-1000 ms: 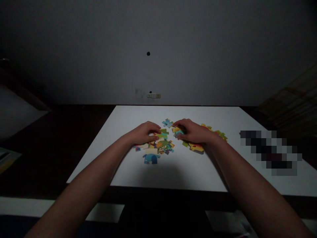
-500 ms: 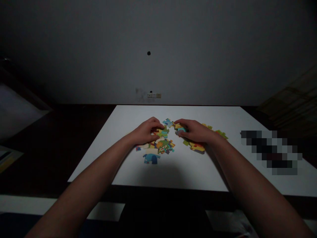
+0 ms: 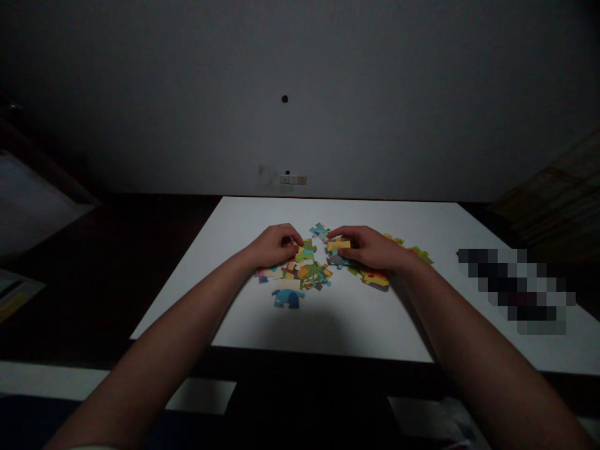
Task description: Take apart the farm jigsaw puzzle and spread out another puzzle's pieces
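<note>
My left hand (image 3: 280,244) is closed, thumb and fingers pinching the edge of a green and yellow puzzle piece (image 3: 307,250). Across a narrow gap, my right hand (image 3: 363,244) grips a yellow and grey-blue puzzle piece (image 3: 338,250) between thumb and fingers. A light blue puzzle piece (image 3: 319,230) lies just beyond, between the two hands. Below my left hand spreads a pile of colourful puzzle pieces (image 3: 309,274), with a blue animal piece (image 3: 288,296) nearest me. Yellow puzzle pieces (image 3: 375,279) lie under my right wrist, partly covered by it.
Everything lies on a white table (image 3: 281,334). More green puzzle pieces (image 3: 420,254) are right of my right forearm. A pixelated dark object (image 3: 515,290) sits at the table's right side. Behind the table stands a grey wall with a socket strip (image 3: 293,180).
The piece in my right hand has tilted, showing more of its yellow and grey-blue face. My left fingers have shifted slightly left along the green piece. The view has moved a little.
</note>
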Tool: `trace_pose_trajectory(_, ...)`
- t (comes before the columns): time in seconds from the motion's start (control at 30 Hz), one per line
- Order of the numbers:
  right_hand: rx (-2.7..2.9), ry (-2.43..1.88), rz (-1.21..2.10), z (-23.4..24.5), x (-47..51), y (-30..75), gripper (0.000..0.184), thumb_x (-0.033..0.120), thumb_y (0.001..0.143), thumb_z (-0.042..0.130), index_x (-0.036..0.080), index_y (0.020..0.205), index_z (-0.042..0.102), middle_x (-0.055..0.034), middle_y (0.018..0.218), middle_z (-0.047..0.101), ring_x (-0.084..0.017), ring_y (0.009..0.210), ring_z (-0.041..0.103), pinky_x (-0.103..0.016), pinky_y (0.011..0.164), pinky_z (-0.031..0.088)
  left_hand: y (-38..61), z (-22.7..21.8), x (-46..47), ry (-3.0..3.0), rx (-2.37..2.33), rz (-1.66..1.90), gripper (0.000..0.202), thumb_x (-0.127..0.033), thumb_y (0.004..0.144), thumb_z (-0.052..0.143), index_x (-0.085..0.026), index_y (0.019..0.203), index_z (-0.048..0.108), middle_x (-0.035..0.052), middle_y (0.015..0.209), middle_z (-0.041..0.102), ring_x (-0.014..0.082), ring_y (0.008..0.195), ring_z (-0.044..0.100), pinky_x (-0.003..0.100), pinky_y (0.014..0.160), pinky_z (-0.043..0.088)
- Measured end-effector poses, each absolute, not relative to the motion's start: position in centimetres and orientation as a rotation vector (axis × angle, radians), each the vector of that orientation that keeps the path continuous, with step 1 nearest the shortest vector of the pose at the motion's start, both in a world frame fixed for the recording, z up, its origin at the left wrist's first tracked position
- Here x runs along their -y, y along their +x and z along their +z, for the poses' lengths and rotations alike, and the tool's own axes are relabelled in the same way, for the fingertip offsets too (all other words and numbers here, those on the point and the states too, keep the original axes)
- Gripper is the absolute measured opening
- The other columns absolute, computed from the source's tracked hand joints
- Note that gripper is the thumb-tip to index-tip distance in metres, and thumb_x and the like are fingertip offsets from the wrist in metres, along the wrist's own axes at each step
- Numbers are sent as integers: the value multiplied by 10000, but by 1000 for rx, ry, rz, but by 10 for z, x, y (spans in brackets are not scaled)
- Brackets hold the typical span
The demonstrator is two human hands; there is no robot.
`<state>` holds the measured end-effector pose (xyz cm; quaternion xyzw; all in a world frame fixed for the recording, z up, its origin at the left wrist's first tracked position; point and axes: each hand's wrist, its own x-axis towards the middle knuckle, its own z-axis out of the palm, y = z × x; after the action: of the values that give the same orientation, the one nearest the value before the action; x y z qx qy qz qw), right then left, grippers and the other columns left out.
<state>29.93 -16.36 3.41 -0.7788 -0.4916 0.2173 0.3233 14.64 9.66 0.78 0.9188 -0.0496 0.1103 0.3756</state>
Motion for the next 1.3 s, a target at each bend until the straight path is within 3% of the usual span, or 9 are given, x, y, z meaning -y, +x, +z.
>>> trace_pose_trajectory(0.3,1330,-2002,588,19,162,312,474,165,861,650,261,1317,736,-61,1313,743,-258,1088,711,-352,963,561,147,12,-101,2474,267,448,172,-201,864,647,-200,965,786,89,1159,679,229,1098,660,405,1017,533)
trace_pose_trajectory(0.47,1353,-1981,528,31,163,305,483,158,831,642,227,1297,745,-71,1174,782,-258,968,727,-376,891,589,121,49,-99,2607,197,374,180,-226,886,633,-191,979,782,83,1033,726,228,966,675,398,939,545)
trace_pose_trajectory(0.57,1423,-1982,460,47,169,289,498,160,817,651,199,1305,737,-93,1217,768,-242,908,714,-377,869,586,83,63,-80,2545,148,319,195,-271,930,625,-205,1025,783,82,1039,748,220,925,685,373,879,555)
trace_pose_trajectory(0.67,1409,-1972,415,54,181,263,509,165,804,658,211,1306,733,-99,1262,754,-227,875,704,-377,838,587,39,48,-50,2502,157,370,200,-255,948,621,-216,1078,768,85,1118,749,242,1060,686,416,987,547)
trace_pose_trajectory(0.83,1321,-1965,407,34,204,212,498,164,808,624,222,1290,734,-102,1231,759,-233,880,711,-407,858,587,-8,-2,-4,2640,2,530,312,-250,962,640,-212,1261,721,146,1430,640,307,1335,584,517,1163,465)
trace_pose_trajectory(1.0,1169,-1942,208,-2,222,183,366,222,878,583,219,1207,743,-101,1225,743,-270,1077,692,-446,964,555,-21,-11,20,2705,-99,542,264,-257,1002,588,-218,1219,733,114,1381,676,298,1302,600,489,1117,490)
trace_pose_trajectory(1.3,917,-1908,119,-15,224,178,371,352,884,599,213,1206,718,-80,1085,749,-244,846,672,-425,837,571,-8,-14,75,2735,-165,558,325,-280,1024,559,-249,1313,702,91,1449,647,314,1312,567,511,1102,479)
